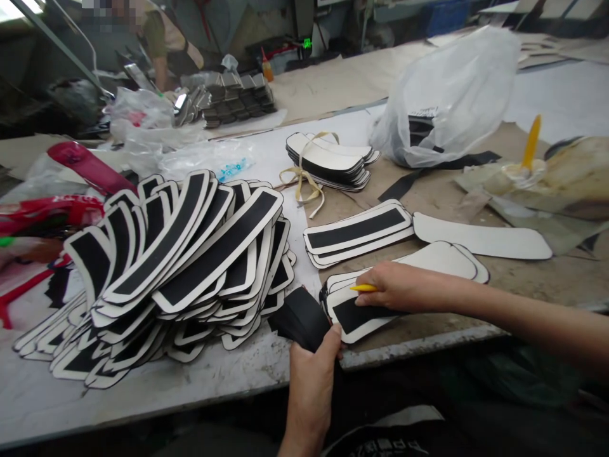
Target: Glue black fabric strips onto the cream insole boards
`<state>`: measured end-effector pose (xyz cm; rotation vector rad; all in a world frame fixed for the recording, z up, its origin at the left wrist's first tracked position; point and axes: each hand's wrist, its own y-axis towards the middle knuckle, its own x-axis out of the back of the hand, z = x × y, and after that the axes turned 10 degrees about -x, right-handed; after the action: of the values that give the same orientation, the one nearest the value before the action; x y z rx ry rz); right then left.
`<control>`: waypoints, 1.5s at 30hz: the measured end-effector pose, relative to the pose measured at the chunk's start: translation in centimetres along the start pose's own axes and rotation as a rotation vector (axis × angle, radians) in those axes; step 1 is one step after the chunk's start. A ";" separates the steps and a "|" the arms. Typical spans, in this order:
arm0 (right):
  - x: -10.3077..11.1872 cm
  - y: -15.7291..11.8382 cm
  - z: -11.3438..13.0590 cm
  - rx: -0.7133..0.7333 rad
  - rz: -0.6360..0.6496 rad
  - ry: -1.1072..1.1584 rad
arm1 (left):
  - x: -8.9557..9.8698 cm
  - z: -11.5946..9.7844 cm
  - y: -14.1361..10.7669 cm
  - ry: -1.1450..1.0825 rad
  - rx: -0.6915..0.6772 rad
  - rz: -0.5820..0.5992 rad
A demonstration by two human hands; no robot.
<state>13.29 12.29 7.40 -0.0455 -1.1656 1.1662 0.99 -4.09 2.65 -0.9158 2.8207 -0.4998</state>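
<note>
Our left hand (pixel 311 371) pinches black strips (pixel 301 317), lower centre of frame; our right hand (pixel 387 287) grips yellow pointed tool (pixel 363 288) at black-banded white panel (pixel 368 331), just right of centre.

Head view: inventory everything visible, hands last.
Pile: many pieces, black-white, left
Middle stack: several, black-white, centre
Nearest stack: several, black-white, front
Plain piece: one, white, right
Tied bundle: one, black-white, back
Bag: one, translucent, back right
Nozzle: one, yellow, right
Far stacks: several, grey, back
Red items: several, left
Person: one, greenish sleeve, back
Others: uncounted, mixed, background
Material: uncounted, black, front
Tool: one, yellow, front
Table: one, white-brown, beneath
Left hand: one, bare, front
Right hand: one, bare, front
</note>
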 end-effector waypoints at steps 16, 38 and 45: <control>-0.1 -0.3 0.5 -0.032 -0.051 -0.062 | -1.3 -1.4 0.7 0.098 -0.046 -0.122; 2.2 -8.1 -8.9 -0.463 -0.337 -0.176 | -0.8 -1.0 1.5 0.213 0.032 -0.165; 2.0 -7.1 -8.0 -0.580 -0.354 -0.210 | -0.3 -0.9 2.1 0.515 0.031 -0.195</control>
<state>23.80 14.49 9.12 -0.1540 -1.5960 0.5049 -0.09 -2.09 2.77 -1.2131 3.1662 -0.9198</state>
